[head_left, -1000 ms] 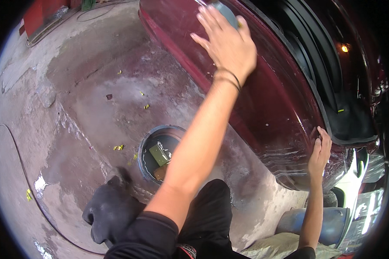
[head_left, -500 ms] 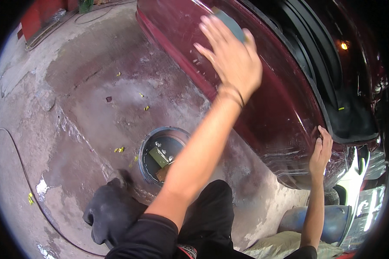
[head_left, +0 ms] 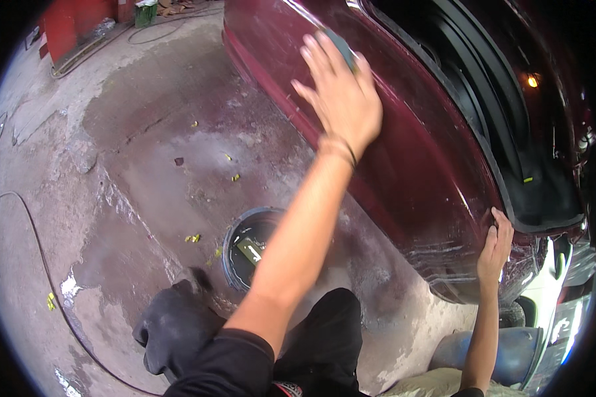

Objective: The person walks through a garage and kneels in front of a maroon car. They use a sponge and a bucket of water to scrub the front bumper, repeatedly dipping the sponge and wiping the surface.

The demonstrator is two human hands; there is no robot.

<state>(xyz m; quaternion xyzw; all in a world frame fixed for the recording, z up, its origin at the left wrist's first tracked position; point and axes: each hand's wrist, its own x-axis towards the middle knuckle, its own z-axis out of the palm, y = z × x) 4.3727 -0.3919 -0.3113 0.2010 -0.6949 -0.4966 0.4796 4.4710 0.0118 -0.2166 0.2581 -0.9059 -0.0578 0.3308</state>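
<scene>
Wet, stained floor (head_left: pixel 159 198) lies below a dark red car panel (head_left: pixel 410 178); on it stands a bucket (head_left: pixel 227 255), partly hidden, with water (head_left: pixel 240 264) inside; the left hand (head_left: pixel 347 106), thumb and fingers spread wide, holds a grey-green pad (head_left: pixel 340 47) against the panel's far stretch; the right hand (head_left: pixel 496 245) rests loosely at the panel's near end, grasping nothing loose; the pad is mostly covered, so I can't tell how flat it sits; I'd keep pressure even, follow the curve and overlap each stroke; smaller still, a green block (head_left: pixel 250 250) lies in the bucket.
</scene>
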